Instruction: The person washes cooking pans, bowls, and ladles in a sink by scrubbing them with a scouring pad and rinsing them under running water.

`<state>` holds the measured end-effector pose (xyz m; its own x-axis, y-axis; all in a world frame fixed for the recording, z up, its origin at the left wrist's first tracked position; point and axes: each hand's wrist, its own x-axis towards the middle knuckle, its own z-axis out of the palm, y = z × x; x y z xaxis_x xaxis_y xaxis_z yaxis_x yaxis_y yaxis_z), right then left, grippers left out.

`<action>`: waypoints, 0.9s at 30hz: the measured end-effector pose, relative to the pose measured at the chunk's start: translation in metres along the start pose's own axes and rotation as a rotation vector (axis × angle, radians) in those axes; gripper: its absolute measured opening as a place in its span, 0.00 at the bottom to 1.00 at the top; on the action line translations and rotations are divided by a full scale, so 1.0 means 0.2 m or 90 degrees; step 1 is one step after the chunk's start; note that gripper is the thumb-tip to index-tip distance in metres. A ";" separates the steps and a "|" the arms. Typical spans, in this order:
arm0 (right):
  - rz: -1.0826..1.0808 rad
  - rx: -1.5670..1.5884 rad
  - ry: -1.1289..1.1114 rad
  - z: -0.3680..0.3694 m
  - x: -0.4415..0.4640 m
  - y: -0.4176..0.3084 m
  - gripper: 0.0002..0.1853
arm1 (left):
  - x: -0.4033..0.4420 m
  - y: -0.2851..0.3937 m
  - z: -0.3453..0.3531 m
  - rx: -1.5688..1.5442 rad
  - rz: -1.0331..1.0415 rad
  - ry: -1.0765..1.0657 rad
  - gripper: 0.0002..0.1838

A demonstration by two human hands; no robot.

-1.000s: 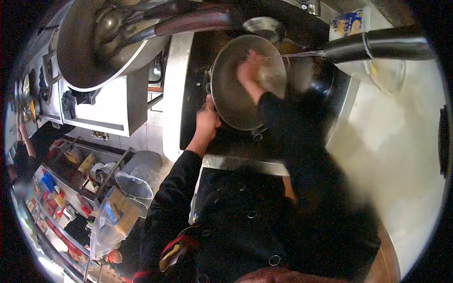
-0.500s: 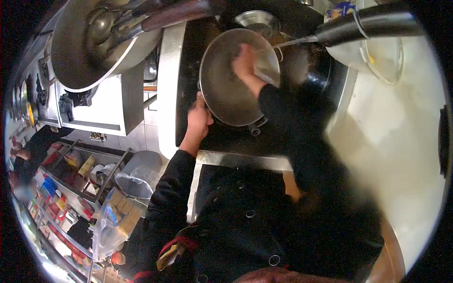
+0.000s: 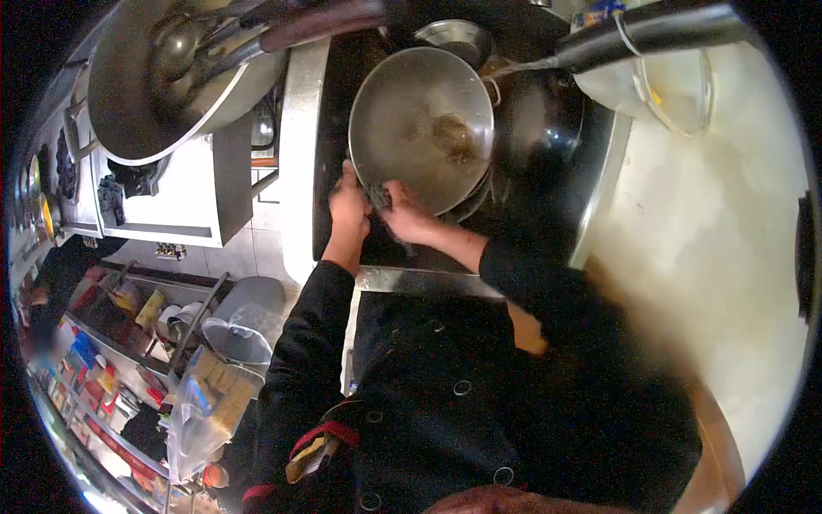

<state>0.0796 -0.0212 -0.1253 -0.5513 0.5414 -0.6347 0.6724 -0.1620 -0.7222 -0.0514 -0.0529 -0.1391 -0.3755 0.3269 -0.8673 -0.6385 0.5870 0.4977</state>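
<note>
A round metal wok (image 3: 402,111) is tilted toward me, with a brownish wet patch low on the right of its inner wall. My left hand (image 3: 348,210) is closed at the wok's near-left edge, thumb pointing up along the rim; whether it grips a handle there is hidden. Close beside it, my right hand (image 3: 406,214) is closed on a dark grey scouring pad (image 3: 379,197), which touches the outer side of the rim. Another dark round pan (image 3: 539,120) sits right of the wok.
A large pot (image 3: 120,86) with ladles stands at upper left. A black-wrapped handle (image 3: 651,38) juts in from the upper right, above a white bucket (image 3: 685,94). Behind the wok is a metal bowl (image 3: 458,36). A shelf cart with a plastic bag (image 3: 205,411) stands at lower left.
My right hand has moved from inside the wok down and left to its near outer rim, beside my left hand. The scouring pad now shows. The left hand stays at the edge.
</note>
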 end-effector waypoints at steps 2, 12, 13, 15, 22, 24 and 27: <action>0.123 -0.098 -0.027 0.00 0.09 0.39 0.26 | -0.02 0.02 0.03 -0.053 0.048 -0.026 0.23; -0.007 -0.075 0.088 -0.29 0.06 0.29 0.28 | -0.43 0.38 0.03 0.019 0.146 -0.037 0.24; 0.111 -0.123 0.109 -0.45 0.13 0.25 0.22 | -0.50 0.40 0.02 0.024 0.156 -0.036 0.24; -0.190 0.227 0.299 -0.50 0.57 0.54 0.24 | -0.63 0.44 0.02 0.125 0.149 -0.007 0.25; -0.286 0.080 0.339 -0.08 0.16 -0.20 0.32 | -0.72 0.53 0.18 0.184 0.238 0.019 0.26; -0.200 -0.073 0.218 -0.15 0.10 0.06 0.30 | -0.79 0.58 0.15 0.101 0.196 0.006 0.24; -0.147 -0.097 0.460 -0.59 0.25 0.08 0.24 | -0.88 0.57 0.10 0.097 0.164 0.022 0.24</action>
<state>0.1208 0.0995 -0.1355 -0.2618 0.9602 -0.0976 0.6684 0.1074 -0.7360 -0.0448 -0.0291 0.0702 -0.5365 0.4554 -0.7105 -0.4116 0.5937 0.6914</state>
